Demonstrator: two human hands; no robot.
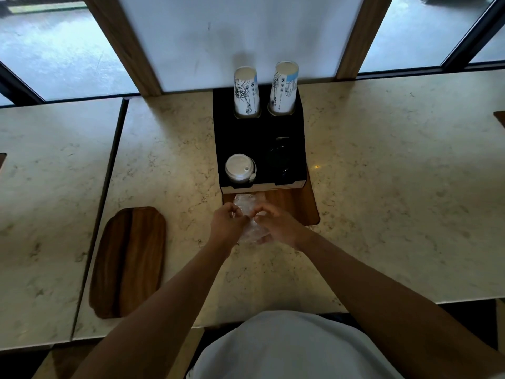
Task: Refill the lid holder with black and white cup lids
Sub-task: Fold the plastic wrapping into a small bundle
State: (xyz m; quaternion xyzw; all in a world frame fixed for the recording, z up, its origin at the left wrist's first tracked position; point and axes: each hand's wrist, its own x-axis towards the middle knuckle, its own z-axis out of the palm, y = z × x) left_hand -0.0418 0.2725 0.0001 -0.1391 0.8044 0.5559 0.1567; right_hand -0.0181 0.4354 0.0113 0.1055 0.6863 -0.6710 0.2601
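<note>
Right at the near middle of the marble tabletop (382, 187), both hands meet over a crumpled clear plastic bag (250, 214). The left hand (226, 222) has its fingers (236, 210) curled in and pinching the plastic on its left side; the right hand (278, 222) does likewise on the right, fingers bent round the wrap, knuckles of the two hands almost touching. What the bag holds cannot be made out through the creases.

Just beyond the hands stands the black lid holder (259, 132), its back against the white wall panel (240, 31) at the far edge of the tabletop, and its front sitting on a wooden tray (300, 209) whose near right corner sticks out from under it. The bag lies partly on that tray. In the holder's near left well sits a stack of white lids (237, 166), the topmost showing its sip hole. The near right well holds black lids (278, 160), hard to tell from the dark holder around them. In the two far wells stand paper cups, upside down: a left cup stack (246, 91) and a right cup stack (284, 87), both printed with line drawings and a blue patch.

Well to the left, near the tabletop's near edge, lies a second wooden tray (128, 261), bare and lengthwise
</note>
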